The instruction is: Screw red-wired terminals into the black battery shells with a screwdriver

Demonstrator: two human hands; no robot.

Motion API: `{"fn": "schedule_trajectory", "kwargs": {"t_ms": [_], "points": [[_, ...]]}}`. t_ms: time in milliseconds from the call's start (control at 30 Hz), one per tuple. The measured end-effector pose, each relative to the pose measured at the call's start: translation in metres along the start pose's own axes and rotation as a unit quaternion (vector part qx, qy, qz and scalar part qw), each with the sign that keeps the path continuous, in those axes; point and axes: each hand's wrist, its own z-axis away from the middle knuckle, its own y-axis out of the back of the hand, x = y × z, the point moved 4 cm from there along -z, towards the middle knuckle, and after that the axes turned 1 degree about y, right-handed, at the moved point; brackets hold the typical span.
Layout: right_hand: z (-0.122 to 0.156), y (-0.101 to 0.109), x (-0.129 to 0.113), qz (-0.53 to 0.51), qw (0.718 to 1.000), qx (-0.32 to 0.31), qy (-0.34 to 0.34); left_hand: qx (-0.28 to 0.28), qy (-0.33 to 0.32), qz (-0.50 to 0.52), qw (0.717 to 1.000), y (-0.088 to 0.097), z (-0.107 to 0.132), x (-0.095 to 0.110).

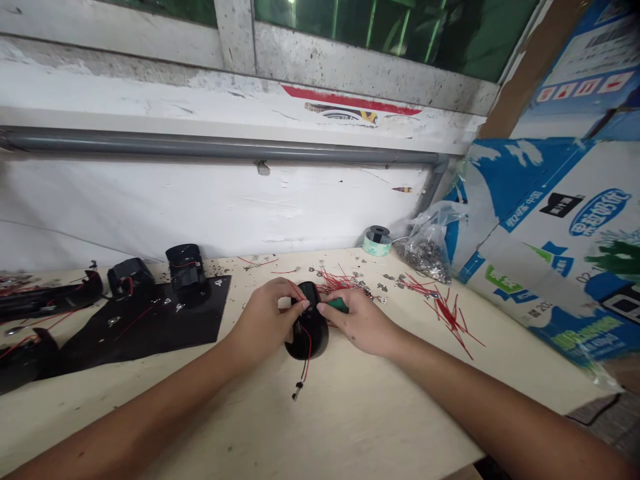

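In the middle of the table a black plastic housing [306,341] with a rounded lower end stands between my hands. A red wire and a dark wire hang from its front, ending in a small connector-like part [299,389]. My left hand [263,320] is closed on the housing's left side, its thumb on the upper part, close to a red wire. My right hand [363,325] touches the upper right side with thumb and fingertips closed. A green handle-like piece [339,305] shows in its grip; the rest of that piece is hidden.
Loose red wires [450,313] and small metal pieces lie behind and right of my hands. A plastic bag [427,250] of metal parts and a tape roll [377,241] stand near the wall. More black housings [186,270] sit at left by a black sheet [200,320]. A cardboard box [540,233] borders the right.
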Motion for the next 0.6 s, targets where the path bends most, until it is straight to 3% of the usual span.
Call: {"fn": "schedule_trajectory", "kwargs": {"t_ms": [300,500,600], "points": [[-0.001,-0.002,-0.001,-0.049,0.999,-0.005,0.002,-0.018,0.005,0.03,0.999,-0.007,0.004,-0.005],[-0.002,-0.008,0.009,-0.109,0.994,-0.012,-0.012,0.019,-0.03,0.02,0.999,-0.002,0.004,-0.002],[-0.001,-0.011,0.012,-0.124,0.992,-0.026,-0.01,0.005,-0.027,0.03,0.999,-0.004,0.005,-0.002]]}}
